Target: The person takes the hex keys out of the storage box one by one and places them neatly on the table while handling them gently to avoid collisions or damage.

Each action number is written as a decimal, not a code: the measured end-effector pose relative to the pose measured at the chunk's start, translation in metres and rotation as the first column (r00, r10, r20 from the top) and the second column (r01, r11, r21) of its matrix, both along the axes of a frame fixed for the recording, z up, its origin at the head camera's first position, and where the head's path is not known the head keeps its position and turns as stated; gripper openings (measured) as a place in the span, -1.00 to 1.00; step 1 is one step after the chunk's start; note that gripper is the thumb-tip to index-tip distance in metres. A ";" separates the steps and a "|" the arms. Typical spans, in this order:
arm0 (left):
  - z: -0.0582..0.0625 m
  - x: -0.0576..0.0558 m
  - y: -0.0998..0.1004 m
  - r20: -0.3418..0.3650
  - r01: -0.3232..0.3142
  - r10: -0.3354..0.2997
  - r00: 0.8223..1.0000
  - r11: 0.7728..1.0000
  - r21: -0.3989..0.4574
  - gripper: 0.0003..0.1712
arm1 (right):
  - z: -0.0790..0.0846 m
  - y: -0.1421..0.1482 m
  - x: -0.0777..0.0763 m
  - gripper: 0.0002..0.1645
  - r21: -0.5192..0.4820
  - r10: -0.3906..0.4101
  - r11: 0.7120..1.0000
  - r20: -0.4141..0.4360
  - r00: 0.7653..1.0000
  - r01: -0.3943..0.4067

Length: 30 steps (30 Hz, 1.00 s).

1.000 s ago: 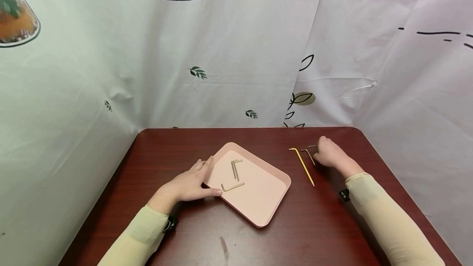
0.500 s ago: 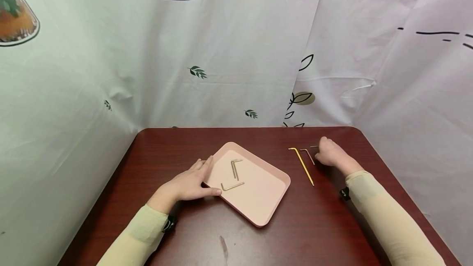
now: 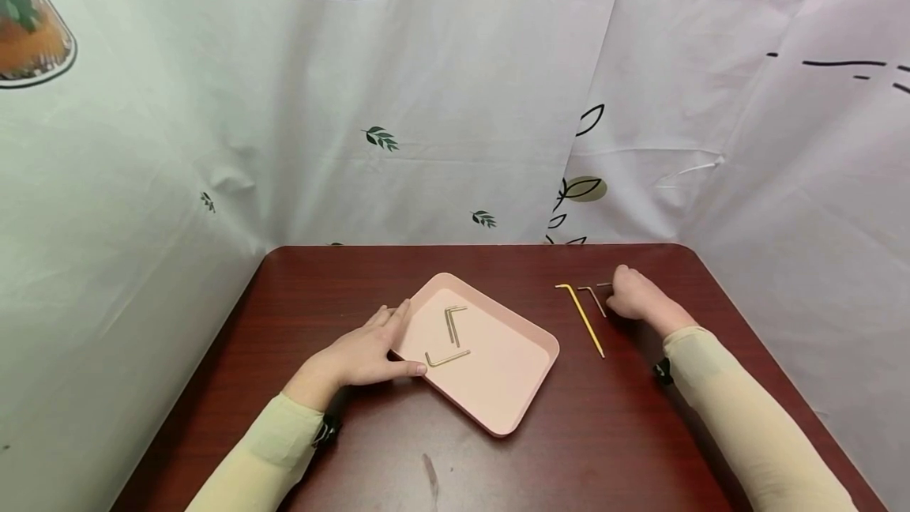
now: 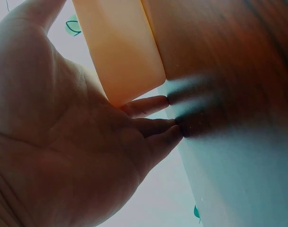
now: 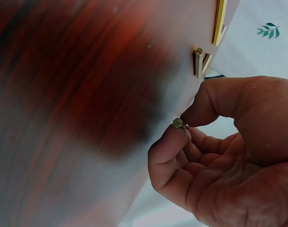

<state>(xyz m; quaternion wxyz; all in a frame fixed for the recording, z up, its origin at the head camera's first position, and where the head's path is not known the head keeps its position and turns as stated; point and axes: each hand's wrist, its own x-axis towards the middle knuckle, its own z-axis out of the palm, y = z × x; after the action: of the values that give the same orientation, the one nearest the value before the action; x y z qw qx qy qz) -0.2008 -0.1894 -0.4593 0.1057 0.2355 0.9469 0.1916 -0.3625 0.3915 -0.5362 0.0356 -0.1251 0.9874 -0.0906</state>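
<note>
At the right of the table, my right hand (image 3: 640, 299) pinches a small hex key (image 5: 177, 123) between thumb and index finger. The key's hexagonal end shows in the right wrist view; most of its length is hidden. Just left of that hand lie another small hex key (image 3: 597, 303) and a long yellow hex key (image 3: 584, 320). My left hand (image 3: 359, 354) rests against the left corner of a pink tray (image 3: 498, 385), fingers straight, thumb at the rim. Two L-shaped hex keys (image 3: 456, 330) lie close together in the tray, with a third hex key (image 3: 449, 359) nearer the thumb.
A dark red-brown table (image 3: 554, 464) carries everything. White printed cloth (image 3: 455, 101) stands behind the table and along both sides.
The short arm of the hex key at the right hand has shifted very slightly. The left hand, tray and other keys stay where they were.
</note>
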 end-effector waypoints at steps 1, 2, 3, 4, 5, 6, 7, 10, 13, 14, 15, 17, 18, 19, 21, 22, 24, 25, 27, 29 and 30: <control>0.000 0.000 0.000 -0.001 -0.001 0.001 1.000 1.000 -0.001 0.49 | 0.000 0.000 0.000 -0.56 0.002 0.002 1.000 -0.001 1.000 -0.002; 0.000 0.000 0.000 -0.001 -0.001 0.001 1.000 1.000 0.000 0.49 | -0.001 0.000 -0.001 -0.56 0.006 0.004 1.000 -0.002 1.000 -0.004; 0.000 0.000 0.000 0.001 -0.001 0.001 1.000 1.000 0.000 0.49 | -0.001 0.000 -0.001 -0.56 0.011 0.005 1.000 -0.001 1.000 -0.005; -0.001 0.000 0.000 0.001 -0.002 0.002 1.000 1.000 0.000 0.49 | -0.001 0.001 -0.001 -0.56 0.016 0.007 1.000 0.000 1.000 -0.007; -0.001 0.000 0.000 -0.001 -0.001 0.001 1.000 1.000 0.000 0.49 | -0.001 0.000 0.000 -0.56 0.021 0.007 1.000 -0.001 1.000 -0.007; -0.001 0.000 0.000 -0.002 0.000 0.000 1.000 1.000 -0.001 0.49 | -0.001 0.000 0.000 -0.56 0.022 0.003 1.000 0.004 1.000 -0.003; -0.001 0.000 0.000 -0.003 0.002 -0.002 1.000 1.000 -0.001 0.49 | 0.000 0.000 0.000 -0.56 0.027 0.004 1.000 0.005 1.000 -0.004; -0.001 0.000 0.000 -0.007 0.005 -0.005 1.000 1.000 0.001 0.49 | 0.002 -0.001 0.000 -0.56 0.030 0.006 1.000 0.015 1.000 -0.006; -0.002 -0.001 0.000 -0.011 0.006 -0.006 1.000 1.000 -0.004 0.49 | 0.002 -0.002 0.000 -0.57 0.027 0.009 1.000 0.014 1.000 -0.009; -0.002 -0.001 0.000 -0.011 0.005 -0.005 1.000 1.000 -0.004 0.49 | 0.002 -0.003 0.000 -0.57 0.025 0.011 1.000 0.014 1.000 -0.011; -0.001 -0.001 0.000 -0.011 0.004 -0.004 1.000 1.000 -0.005 0.49 | 0.002 -0.003 0.000 -0.58 0.023 0.013 1.000 0.013 1.000 -0.013; -0.001 -0.001 0.000 -0.010 0.003 -0.003 1.000 1.000 -0.005 0.49 | 0.003 -0.004 0.000 -0.58 0.028 0.015 0.999 0.015 1.000 -0.015; -0.001 -0.001 0.000 -0.008 0.003 -0.003 1.000 1.000 -0.004 0.49 | 0.003 -0.005 0.001 -0.58 0.033 0.015 0.999 0.020 1.000 -0.016; -0.001 0.000 0.000 -0.006 0.002 -0.002 1.000 1.000 -0.003 0.49 | 0.004 -0.005 0.001 -0.58 0.037 0.013 0.999 0.027 1.000 -0.014; 0.000 0.000 0.000 -0.004 0.002 -0.002 1.000 1.000 -0.001 0.49 | 0.006 -0.007 0.001 -0.58 0.053 0.000 0.999 0.046 0.999 -0.003; 0.000 0.000 0.000 -0.003 0.002 -0.002 1.000 1.000 -0.002 0.49 | 0.006 -0.008 0.000 -0.58 0.060 -0.009 0.998 0.059 0.998 0.005; 0.001 0.000 0.000 -0.002 0.002 -0.002 1.000 1.000 -0.004 0.49 | 0.007 -0.010 -0.001 -0.59 0.068 -0.028 0.997 0.083 0.996 0.022; 0.001 0.000 0.000 -0.002 0.002 -0.002 1.000 1.000 -0.002 0.49 | 0.006 -0.011 -0.001 -0.60 0.072 -0.035 0.997 0.093 0.995 0.029; 0.001 0.001 0.000 -0.002 0.003 -0.003 1.000 1.000 -0.001 0.49 | 0.005 -0.012 -0.003 -0.60 0.080 -0.040 0.996 0.102 0.994 0.032; 0.001 0.000 0.000 0.002 0.004 -0.004 1.000 1.000 0.000 0.49 | 0.005 -0.012 -0.004 -0.60 0.086 -0.039 0.996 0.109 0.993 0.029; 0.001 0.000 0.000 0.003 0.005 -0.005 1.000 1.000 -0.001 0.49 | 0.005 -0.012 -0.004 -0.59 0.092 -0.034 0.995 0.110 0.993 0.024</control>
<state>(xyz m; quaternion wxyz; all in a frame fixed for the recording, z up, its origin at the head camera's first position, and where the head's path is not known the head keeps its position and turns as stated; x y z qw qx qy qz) -0.2005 -0.1895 -0.4582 0.1079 0.2374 0.9463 0.1911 -0.3662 0.3797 -0.5314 0.0948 -0.1037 0.9887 -0.0531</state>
